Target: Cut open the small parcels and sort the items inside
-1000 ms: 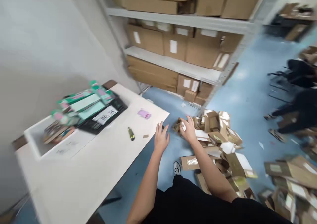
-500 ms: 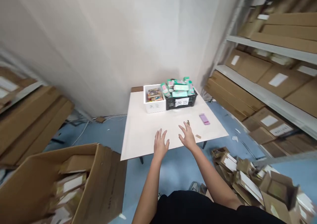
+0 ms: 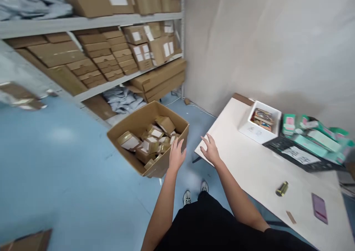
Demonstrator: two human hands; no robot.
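Both arms reach forward with nothing in either hand. My left hand (image 3: 176, 155) is open, fingers spread, at the near right corner of a large open cardboard box (image 3: 126, 156) on the floor. Several small brown boxes with white labels (image 3: 149, 139) fill it. My right hand (image 3: 210, 150) is open too, hovering over the near left corner of the white table (image 3: 255, 169).
On the table stand a white bin (image 3: 259, 129) of packets, a black crate (image 3: 302, 156) of green boxes, a small brass cylinder (image 3: 281, 189) and a purple card (image 3: 319, 208). Metal shelving (image 3: 91, 20) loaded with cartons lines the left wall. Grey bags (image 3: 124, 98) lie under it.
The view has swung left from the table to the open box and the left shelving. Both hands stay open and held out in front.
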